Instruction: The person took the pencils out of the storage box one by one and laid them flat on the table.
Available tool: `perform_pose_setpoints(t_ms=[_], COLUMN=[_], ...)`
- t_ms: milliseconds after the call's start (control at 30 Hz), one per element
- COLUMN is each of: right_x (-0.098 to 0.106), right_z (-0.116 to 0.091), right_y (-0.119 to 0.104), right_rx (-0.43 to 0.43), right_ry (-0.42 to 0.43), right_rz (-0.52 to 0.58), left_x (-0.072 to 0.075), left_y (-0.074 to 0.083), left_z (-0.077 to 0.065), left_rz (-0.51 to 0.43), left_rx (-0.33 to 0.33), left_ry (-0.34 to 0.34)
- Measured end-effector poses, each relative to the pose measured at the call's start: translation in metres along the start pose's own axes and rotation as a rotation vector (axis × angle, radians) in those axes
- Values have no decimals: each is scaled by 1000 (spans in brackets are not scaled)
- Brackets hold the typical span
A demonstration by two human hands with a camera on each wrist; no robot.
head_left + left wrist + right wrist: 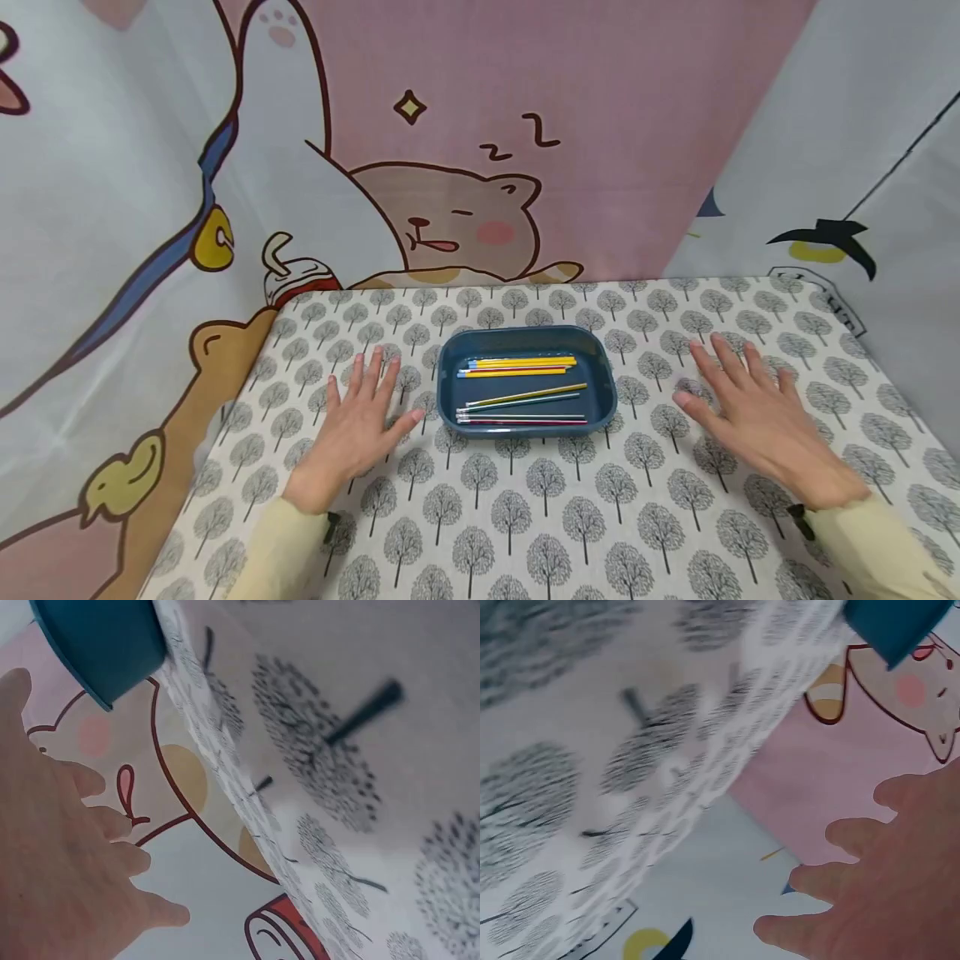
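Observation:
In the head view a dark blue plastic tray point(525, 337) stands mid-table. Several yellow pencils point(521, 363) with pale blue ends lie toward its back. Nearer its front wall are several thin pencils point(525, 402) in gold, green and dark red, fanned slightly. To the left of the tray is my left hand point(360, 425), palm down with fingers spread and holding nothing. My right hand point(757, 417) is farther off on the right side, likewise spread, with nothing in it. Both wrist views show the tray's outer wall point(105, 645) beyond the fingers.
A white cloth with grey tree prints point(547, 508) covers the table. Behind it hangs a cartoon-printed curtain point(600, 83) with a sleeping bear, and printed fabric continues along the left and right sides. Dark bands show at both sleeve cuffs.

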State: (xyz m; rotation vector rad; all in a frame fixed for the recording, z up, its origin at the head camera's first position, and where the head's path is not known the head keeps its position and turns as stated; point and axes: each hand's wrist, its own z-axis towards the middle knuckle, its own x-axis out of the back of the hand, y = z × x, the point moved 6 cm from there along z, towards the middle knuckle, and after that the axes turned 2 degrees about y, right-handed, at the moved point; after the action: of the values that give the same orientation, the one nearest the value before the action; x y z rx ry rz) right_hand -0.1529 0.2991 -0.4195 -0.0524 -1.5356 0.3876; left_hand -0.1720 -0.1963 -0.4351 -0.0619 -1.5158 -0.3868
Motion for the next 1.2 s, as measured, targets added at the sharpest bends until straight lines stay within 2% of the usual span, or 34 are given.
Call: perform_pose_setpoints(t_ms=[367,700,867,1200], right_x=[14,15,12,-4], right_z=[17,33,40,56], right_y=[-50,-92,-109,-136], right_rx=[62,180,219,297], right_ry=[48,78,45,-36], right_rz=[52,51,63,71], left_x=[5,-3,-5,-13], left_y=[26,41,47,52], left_z=[5,14,18,22], left_rz=[-61,-69,-76,-60], left_rx=[-71,-94,-106,-116], left_ry=[23,-3,-3,-65])
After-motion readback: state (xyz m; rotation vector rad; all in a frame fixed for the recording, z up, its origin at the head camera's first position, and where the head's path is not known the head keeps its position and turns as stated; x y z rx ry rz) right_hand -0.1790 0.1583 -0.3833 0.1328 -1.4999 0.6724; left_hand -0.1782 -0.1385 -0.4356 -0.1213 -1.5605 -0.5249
